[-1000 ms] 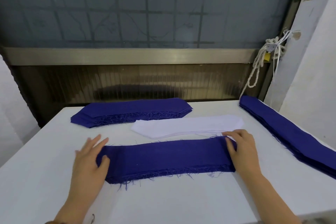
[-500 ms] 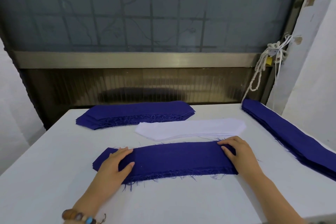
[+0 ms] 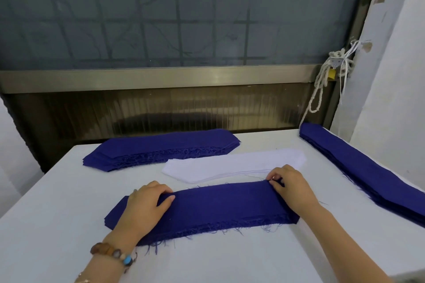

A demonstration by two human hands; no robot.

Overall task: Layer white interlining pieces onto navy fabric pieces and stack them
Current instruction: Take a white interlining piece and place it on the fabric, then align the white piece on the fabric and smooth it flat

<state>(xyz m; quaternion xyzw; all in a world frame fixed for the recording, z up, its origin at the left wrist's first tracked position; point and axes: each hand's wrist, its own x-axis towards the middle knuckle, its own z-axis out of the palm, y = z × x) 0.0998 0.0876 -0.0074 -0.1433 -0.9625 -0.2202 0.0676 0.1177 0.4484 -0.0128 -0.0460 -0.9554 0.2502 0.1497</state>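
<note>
A frayed stack of long navy fabric pieces (image 3: 218,207) lies near the front edge of the white table (image 3: 57,225). The left hand (image 3: 145,207) grips its far edge, and the right hand (image 3: 292,188) pinches its far right corner.

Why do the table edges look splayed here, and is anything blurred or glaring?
Head view: the wide-angle lens splays the table edges and tilts the window post; light is soft and even, shadows faint; a dull sheen on the metal window rail; the near navy fabric and its frayed threads are sharp, no motion blur.
</note>
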